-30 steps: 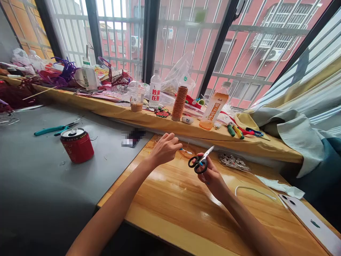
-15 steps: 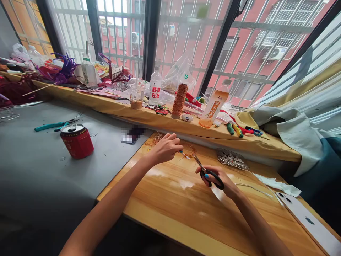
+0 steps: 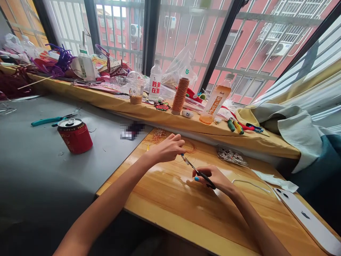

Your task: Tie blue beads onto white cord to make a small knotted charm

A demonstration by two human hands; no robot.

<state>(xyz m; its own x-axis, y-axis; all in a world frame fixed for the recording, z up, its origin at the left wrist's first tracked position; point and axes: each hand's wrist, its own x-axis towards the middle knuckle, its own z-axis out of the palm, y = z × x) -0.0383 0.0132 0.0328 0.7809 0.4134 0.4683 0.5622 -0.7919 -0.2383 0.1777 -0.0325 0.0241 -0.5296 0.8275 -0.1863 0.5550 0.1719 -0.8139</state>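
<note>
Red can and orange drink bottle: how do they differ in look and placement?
The red can is short and opaque; the orange drink bottle is taller and see-through. The can stands on the grey table, the bottle on the cloth-covered ledge. Both are drink containers.

Bright blue nails [image 3: 196, 179], bare forearms [image 3: 114, 185]

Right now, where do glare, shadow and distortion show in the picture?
In the head view, glare whitens patches of the wooden table; soft shadows lie near the right hand; window frames fan outward, probably lens distortion; a pixelated patch masks part of the grey table.
</note>
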